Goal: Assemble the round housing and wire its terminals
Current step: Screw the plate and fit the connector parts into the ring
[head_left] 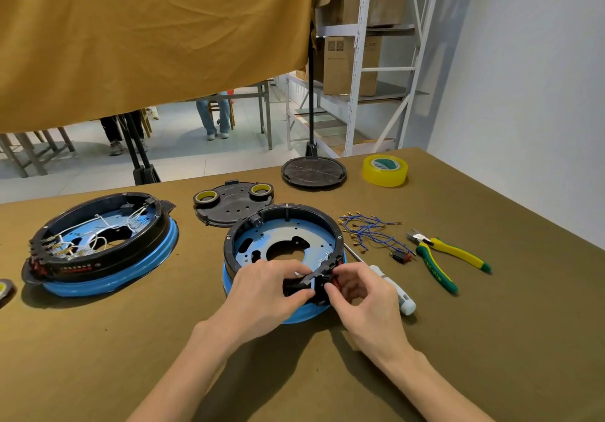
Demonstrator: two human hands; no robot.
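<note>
The round housing sits on the near middle of the table, and both hands meet at its near rim. The left hand curls over the black rim from the left, thumb and fingers gripping it. The right hand comes in from the right and pinches a small black-and-red switch against that rim, fingers bent tight around it.

The table is covered in olive-brown cloth. Just right of the housing lie a white-handled screwdriver, a bundle of blue wires with brass terminals, another small switch and green-and-yellow pliers. Farther back are two black discs, the left one carrying two small tape rolls, and a yellow tape roll. At left stands a second housing, already wired in white. An ochre curtain hangs beyond, with metal shelving at right.

The housing has a black ring on a blue base and a pale blue perforated plate inside.
</note>
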